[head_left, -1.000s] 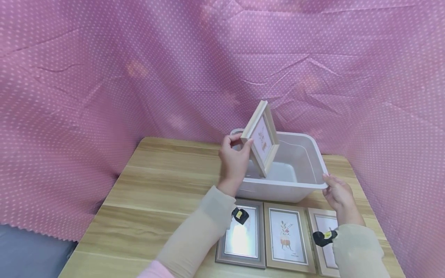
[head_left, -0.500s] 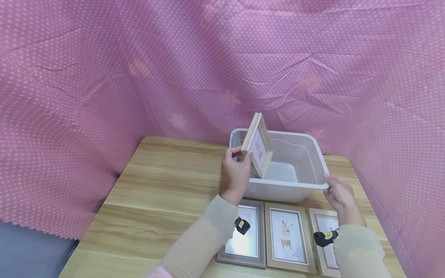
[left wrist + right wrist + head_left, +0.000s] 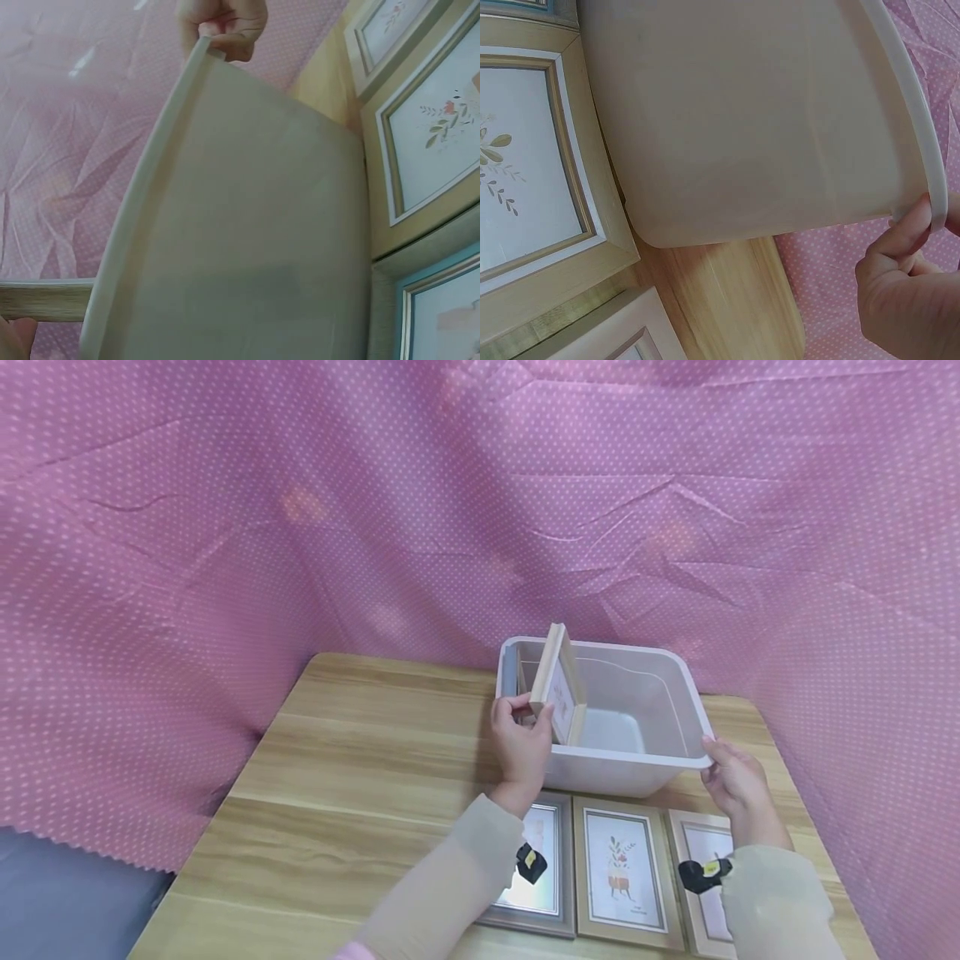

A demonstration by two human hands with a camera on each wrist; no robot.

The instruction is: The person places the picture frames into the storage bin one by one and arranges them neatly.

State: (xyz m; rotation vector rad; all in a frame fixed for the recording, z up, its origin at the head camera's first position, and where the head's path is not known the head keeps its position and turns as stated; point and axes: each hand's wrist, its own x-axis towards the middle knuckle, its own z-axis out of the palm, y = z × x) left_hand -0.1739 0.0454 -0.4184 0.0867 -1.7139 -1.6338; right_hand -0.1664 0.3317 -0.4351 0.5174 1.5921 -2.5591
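Now your left hand (image 3: 521, 750) pinches a picture frame (image 3: 561, 692) partway inside the tub (image 3: 622, 774), your right hand (image 3: 738, 783) grips the tub's corner; steady it, lowering the frame upright.

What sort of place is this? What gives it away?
Probably a makeshift recording booth, though I can't be sure: pink dotted cloth hangs behind and on both sides of a wood-grain table, and small black devices sit at both wrists.

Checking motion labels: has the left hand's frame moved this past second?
Yes, downward: in the head view, the held frame now sticks up less above the pale bin.
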